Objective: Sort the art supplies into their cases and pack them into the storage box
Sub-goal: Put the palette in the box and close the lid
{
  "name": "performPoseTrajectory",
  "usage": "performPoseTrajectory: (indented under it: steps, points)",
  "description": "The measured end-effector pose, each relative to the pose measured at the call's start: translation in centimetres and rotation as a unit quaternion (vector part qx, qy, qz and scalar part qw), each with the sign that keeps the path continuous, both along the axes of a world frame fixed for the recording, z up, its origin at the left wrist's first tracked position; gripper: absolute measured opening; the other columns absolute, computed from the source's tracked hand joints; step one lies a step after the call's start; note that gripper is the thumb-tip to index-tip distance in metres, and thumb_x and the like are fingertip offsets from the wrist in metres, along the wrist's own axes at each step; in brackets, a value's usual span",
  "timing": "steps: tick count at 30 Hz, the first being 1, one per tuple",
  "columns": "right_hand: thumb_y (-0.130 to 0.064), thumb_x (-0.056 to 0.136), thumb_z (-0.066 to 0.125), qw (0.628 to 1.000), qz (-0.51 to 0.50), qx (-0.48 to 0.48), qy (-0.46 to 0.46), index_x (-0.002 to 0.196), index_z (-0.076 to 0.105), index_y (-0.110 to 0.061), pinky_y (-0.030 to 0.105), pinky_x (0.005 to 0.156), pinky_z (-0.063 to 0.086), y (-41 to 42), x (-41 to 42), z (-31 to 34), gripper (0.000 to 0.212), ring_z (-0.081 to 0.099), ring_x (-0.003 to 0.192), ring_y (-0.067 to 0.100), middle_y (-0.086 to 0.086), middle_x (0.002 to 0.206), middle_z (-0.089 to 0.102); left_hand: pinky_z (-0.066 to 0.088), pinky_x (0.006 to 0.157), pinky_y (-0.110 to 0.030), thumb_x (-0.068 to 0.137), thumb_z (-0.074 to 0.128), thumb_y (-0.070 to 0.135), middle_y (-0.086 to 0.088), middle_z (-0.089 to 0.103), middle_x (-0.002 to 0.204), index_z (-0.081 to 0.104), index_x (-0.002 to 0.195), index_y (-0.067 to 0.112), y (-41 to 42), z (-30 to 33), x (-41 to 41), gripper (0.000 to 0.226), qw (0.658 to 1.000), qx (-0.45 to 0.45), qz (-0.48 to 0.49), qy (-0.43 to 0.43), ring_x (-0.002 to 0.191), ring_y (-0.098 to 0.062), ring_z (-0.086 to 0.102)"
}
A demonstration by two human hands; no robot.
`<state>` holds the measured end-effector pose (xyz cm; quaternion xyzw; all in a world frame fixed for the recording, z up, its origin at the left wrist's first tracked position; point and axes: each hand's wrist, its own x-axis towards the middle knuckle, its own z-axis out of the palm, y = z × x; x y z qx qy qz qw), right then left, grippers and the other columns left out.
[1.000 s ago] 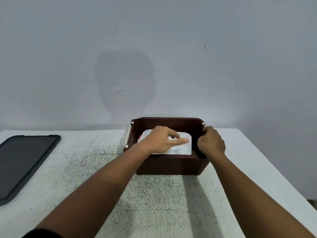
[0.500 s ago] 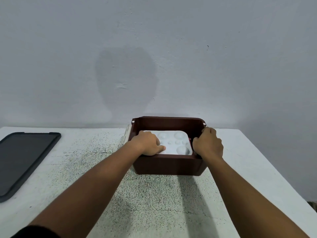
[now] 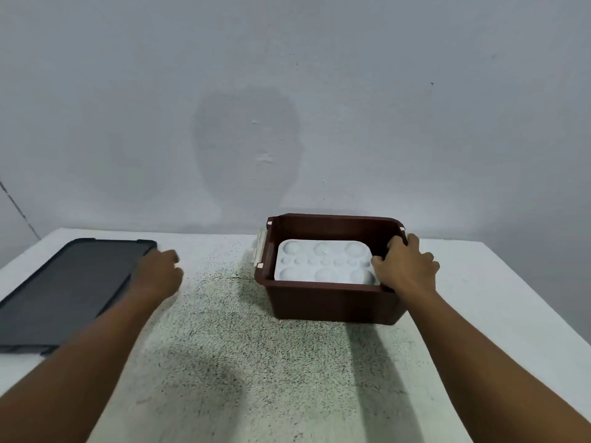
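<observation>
The dark brown plastic storage box [image 3: 332,302] stands on the white speckled table [image 3: 230,346] at about 1 o'clock from the person, close to the grey wall [image 3: 287,91]. Inside it lies a white plastic paint palette with round wells [image 3: 323,265], flat and face up, and it covers nearly all of the visible inside of the box; what is under it cannot be seen. So the packing seems to be almost done, because no loose art supplies are visible on the table. The right hand [image 3: 406,270] grips the right rim of the box, with the fingers curled over the edge and the thumb on the inner side, touching or almost touching the palette. The left hand [image 3: 156,273] is at about 10 o'clock, just beside the right edge of the flat dark grey rectangular lid [image 3: 67,289]. This hand is blurred; its fingers look loosely curled, and it holds nothing. It cannot be told if it touches the lid. The lid lies well apart from the box, on the left part of the table. A small pale part [image 3: 260,251] shows on the outer left side of the box, maybe a latch. By this judgement, what is left is to put the lid on the box and close it.
</observation>
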<state>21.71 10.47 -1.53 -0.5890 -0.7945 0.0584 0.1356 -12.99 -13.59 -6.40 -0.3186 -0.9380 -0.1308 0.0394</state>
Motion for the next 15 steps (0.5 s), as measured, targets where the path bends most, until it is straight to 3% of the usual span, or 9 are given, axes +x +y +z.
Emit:
performPoseTrajectory:
  steps: [3,6,12,15]
  points:
    - [-0.037,0.086,0.05,1.0,0.004,0.004,-0.005,0.119,0.05,-0.015,0.045,0.093,0.034,-0.9,-1.2,-0.1,0.04,0.047,0.107,0.044,0.01,0.136,0.039,0.047,0.091,-0.033,0.094,0.053,0.018,-0.015,0.062,0.123,0.059,0.121,0.007,-3.8,-2.1,-2.2,0.03,0.995,-0.093,0.04,-0.014,0.111,-0.03,0.059]
    - [-0.04,0.086,0.05,1.0,0.011,0.012,-0.013,0.119,0.05,-0.015,0.046,0.094,0.035,-1.6,-2.2,-0.2,0.042,0.047,0.108,0.044,0.011,0.136,0.039,0.047,0.089,-0.031,0.093,0.05,0.013,-0.012,0.061,0.122,0.058,0.122,0.008,-5.8,-3.2,-3.1,0.03,0.99,-0.13,0.056,-0.029,0.109,-0.027,0.059]
    - [-0.042,0.086,0.05,0.999,0.009,0.022,-0.032,0.12,0.05,-0.016,0.047,0.096,0.034,-2.5,-3.2,-0.4,0.044,0.046,0.11,0.043,0.01,0.135,0.04,0.046,0.09,-0.03,0.091,0.05,0.002,-0.011,0.063,0.119,0.056,0.122,0.008,-6.8,-3.5,-3.0,0.032,0.991,-0.125,0.04,-0.009,0.11,-0.026,0.058]
    - [-0.042,0.085,0.05,0.999,0.01,0.026,-0.025,0.117,0.051,-0.016,0.048,0.096,0.034,-2.6,-3.2,-0.4,0.042,0.046,0.11,0.042,0.011,0.131,0.041,0.048,0.083,-0.035,0.09,0.047,-0.002,-0.016,0.063,0.109,0.061,0.111,0.004,-7.2,-3.7,-3.1,0.026,0.995,-0.09,0.039,-0.004,0.1,-0.03,0.059]
